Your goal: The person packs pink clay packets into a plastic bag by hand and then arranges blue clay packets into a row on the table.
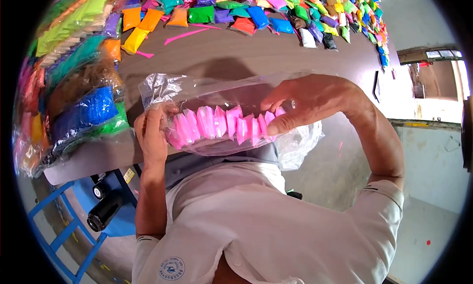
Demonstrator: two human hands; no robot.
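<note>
One row of pink packets (pixel 213 122) stands side by side inside a clear plastic bag (pixel 212 89), held at the near edge of a brown table (pixel 187 55) by a person in a white shirt (pixel 295 215). The left hand (pixel 152 129) grips the bag at the row's left end, thumb over the plastic. The right hand (pixel 308 101) curves around the other end, thumb against the last packets; whether its fingers are closed on them cannot be told.

Pink strips (pixel 185 35) lie on the tabletop beyond, before a spread of small packets (pixel 201 14) in green, blue, orange, red and purple along the far side. At the table's left, large clear bags (pixel 93 111) are heaped, filled with blue, brown, green, teal and lime contents.

Below, at lower left, a black bottle (pixel 104 212) lies on a blue surface (pixel 120 221) beside a blue frame (pixel 64 234). Grey floor (pixel 340 170) and a pale wall (pixel 428 161) fill the right, where daylight enters through an opening (pixel 438 79).
</note>
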